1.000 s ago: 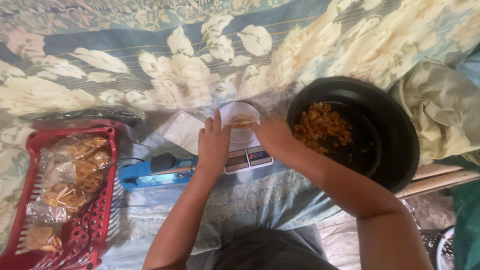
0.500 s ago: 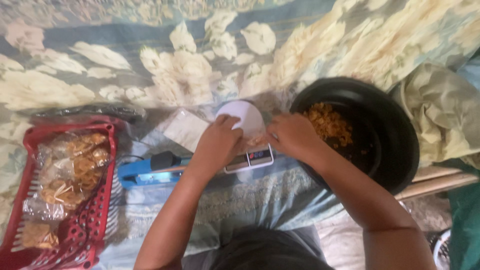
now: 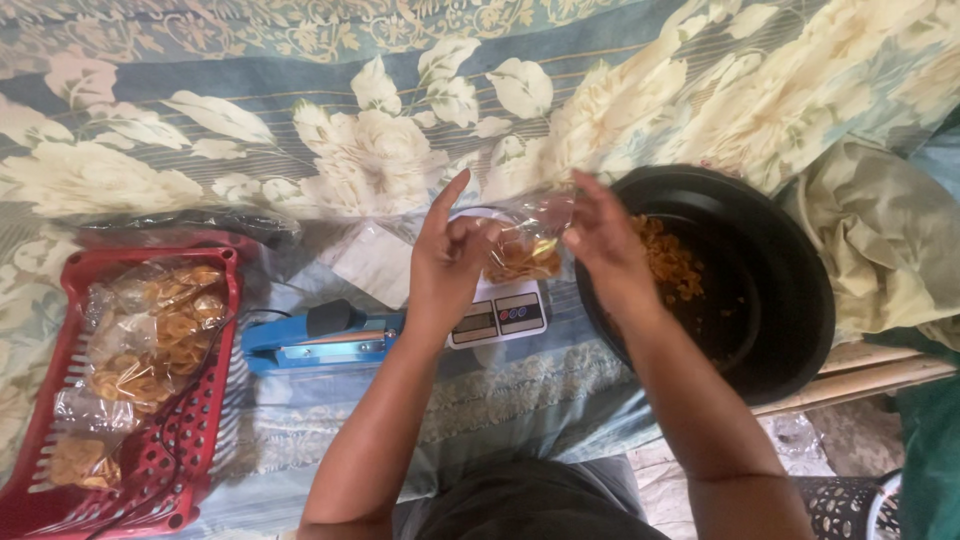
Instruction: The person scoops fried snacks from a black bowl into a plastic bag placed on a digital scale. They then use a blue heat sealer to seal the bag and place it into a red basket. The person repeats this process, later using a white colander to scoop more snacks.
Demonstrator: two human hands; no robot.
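Note:
Both hands hold a clear plastic bag of orange-brown chips (image 3: 522,250) lifted just above a small white digital scale (image 3: 497,316). My left hand (image 3: 447,262) pinches the bag's left top edge, index finger pointing up. My right hand (image 3: 600,245) grips the bag's right top edge. A large black basin (image 3: 775,290) with more loose chips (image 3: 668,262) sits right beside my right hand.
A red plastic basket (image 3: 205,420) at the left holds several sealed chip bags (image 3: 150,335). A blue heat sealer (image 3: 320,340) lies between basket and scale. A stack of empty clear bags (image 3: 372,262) lies behind it. Floral cloth covers the surface; crumpled cloth (image 3: 885,245) at right.
The bag of chips has been lifted off the scale's white plate, and both hands have risen and now hold its top edges.

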